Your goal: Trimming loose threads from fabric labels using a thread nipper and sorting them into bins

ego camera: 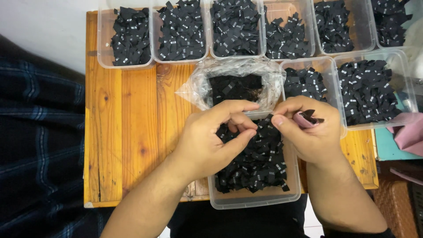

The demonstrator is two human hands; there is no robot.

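A person's two bare hands meet over a clear plastic tub (253,200) heaped with small black fabric labels (257,161), each bearing a tiny white mark, at the near edge of a slatted wooden desk (123,132). The left hand (211,136) hovers above the pile with its fingers (238,106) curled inward, thumb and forefinger pinched together on what looks like a single label, though the piece itself is too small to make out clearly. The right hand (308,132) is clenched around a small pink-handled tool (307,119) with a dark tip, held between thumb and forefinger just beside the left hand's fingertips.

Directly behind the hands lies an open, crumpled clear plastic bag (198,86) holding more of the same black labels. Two further tubs (398,57) of labels stand to the right of the bag, touching one another. Along the far edge of the desk runs a row of six tubs (103,44), side by side, each filled with labels.

Dark plaid cloth (39,132) fills the left of the view beside the desk. At the right edge, past the desk, a fold of pink fabric (410,132) rests on a teal surface (387,147), with something woven and brown (394,207) below it.
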